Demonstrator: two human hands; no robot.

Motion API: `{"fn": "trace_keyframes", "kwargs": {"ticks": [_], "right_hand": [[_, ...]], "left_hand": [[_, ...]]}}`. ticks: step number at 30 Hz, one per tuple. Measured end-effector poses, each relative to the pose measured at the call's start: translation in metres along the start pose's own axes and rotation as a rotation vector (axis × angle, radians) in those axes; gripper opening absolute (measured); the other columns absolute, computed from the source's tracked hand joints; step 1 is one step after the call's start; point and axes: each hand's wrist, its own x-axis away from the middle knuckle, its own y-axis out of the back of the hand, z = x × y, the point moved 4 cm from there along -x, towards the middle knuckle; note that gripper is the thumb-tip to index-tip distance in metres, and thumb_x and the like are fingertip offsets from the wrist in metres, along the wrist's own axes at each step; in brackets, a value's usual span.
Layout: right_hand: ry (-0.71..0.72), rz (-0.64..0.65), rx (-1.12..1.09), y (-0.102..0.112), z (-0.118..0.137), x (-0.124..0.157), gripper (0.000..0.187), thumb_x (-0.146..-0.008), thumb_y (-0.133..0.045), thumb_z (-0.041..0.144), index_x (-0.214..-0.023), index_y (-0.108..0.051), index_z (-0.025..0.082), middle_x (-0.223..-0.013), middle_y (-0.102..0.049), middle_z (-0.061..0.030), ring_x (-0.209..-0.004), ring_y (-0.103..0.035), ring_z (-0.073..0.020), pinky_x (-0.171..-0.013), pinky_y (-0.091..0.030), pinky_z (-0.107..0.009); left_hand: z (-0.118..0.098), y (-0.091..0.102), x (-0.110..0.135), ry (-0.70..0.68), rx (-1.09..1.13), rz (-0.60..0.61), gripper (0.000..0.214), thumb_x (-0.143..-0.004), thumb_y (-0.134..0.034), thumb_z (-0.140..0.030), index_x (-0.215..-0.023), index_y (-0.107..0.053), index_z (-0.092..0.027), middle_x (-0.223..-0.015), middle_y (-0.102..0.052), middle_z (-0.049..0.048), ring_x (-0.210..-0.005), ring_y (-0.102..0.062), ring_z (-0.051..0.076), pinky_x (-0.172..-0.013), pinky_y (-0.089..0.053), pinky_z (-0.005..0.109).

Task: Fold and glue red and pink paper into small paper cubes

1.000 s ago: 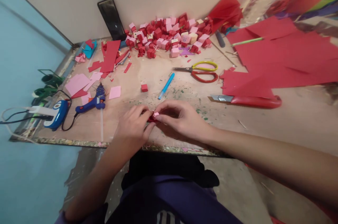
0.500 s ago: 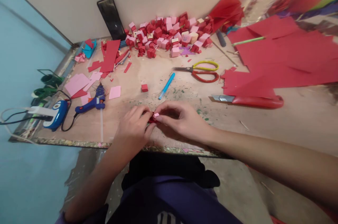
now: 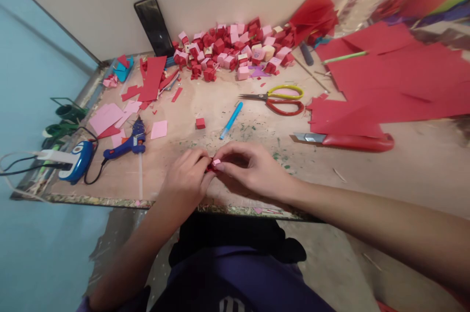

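Hardly anything has moved since a second ago: both hands keep their pose, and the slight drift of the surroundings looks like a small shift of the view. Left hand [image 3: 185, 175] and right hand [image 3: 253, 170] meet near the front edge of the desk [image 3: 367, 180], the fingers of both closed on one small red-and-pink paper piece [image 3: 216, 162], pinched between them and mostly hidden; whether it touches the desk I cannot tell. Beyond the hands, one red cube [image 3: 200, 123] sits apart, near the blue pen [image 3: 231, 121]. Much seems done, judging by the big heap of red and pink paper cubes [image 3: 219, 46] at the back. The held piece appears unfinished, though its folds are too small to read. Flat red sheets [image 3: 396, 77] and a pink square [image 3: 159, 129] lie uncubed, so material remains
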Motion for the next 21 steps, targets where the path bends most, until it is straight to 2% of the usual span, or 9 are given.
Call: {"fn": "trace_keyframes", "kwargs": {"ticks": [5,14,18,21], "right_hand": [[-0.001,-0.003,0.013,0.000,0.000,0.000,0.008,-0.094,-0.073,0.026,-0.092,-0.077,0.020,-0.092,-0.080,-0.0031,-0.084,-0.073,-0.0180,-0.083,-0.058,-0.032],[-0.005,-0.016,-0.013,0.000,-0.002,0.001,0.008,-0.094,-0.073,0.027,-0.092,-0.077,0.020,-0.090,-0.079,-0.0030,-0.083,-0.074,-0.0177,-0.082,-0.060,-0.032],[-0.039,-0.035,-0.013,0.001,-0.004,0.002,0.011,-0.094,-0.074,0.031,-0.093,-0.076,0.021,-0.089,-0.079,-0.0046,-0.082,-0.074,-0.0199,-0.077,-0.061,-0.034],[-0.070,-0.049,-0.019,0.002,-0.005,0.003,0.013,-0.094,-0.074,0.035,-0.092,-0.076,0.022,-0.089,-0.079,-0.0057,-0.082,-0.074,-0.0220,-0.071,-0.062,-0.035]], "left_hand": [[0.001,-0.001,0.000,-0.002,-0.003,-0.002,0.012,-0.104,-0.058,-0.021,-0.099,-0.069,-0.017,-0.107,-0.072,0.0103,-0.098,-0.066,0.024,-0.088,-0.057,0.040],[-0.005,0.007,0.007,-0.096,0.001,-0.108,0.009,-0.102,-0.068,-0.025,-0.105,-0.069,-0.017,-0.108,-0.078,0.0094,-0.098,-0.072,0.023,-0.089,-0.059,0.035],[-0.003,0.011,0.010,-0.029,0.020,-0.102,0.014,-0.102,-0.068,-0.027,-0.113,-0.069,-0.019,-0.104,-0.080,0.0073,-0.091,-0.075,0.022,-0.081,-0.059,0.034],[-0.002,0.011,0.012,0.017,0.031,-0.098,0.021,-0.101,-0.069,-0.030,-0.118,-0.067,-0.018,-0.105,-0.081,0.0076,-0.092,-0.076,0.024,-0.082,-0.059,0.036]]}}
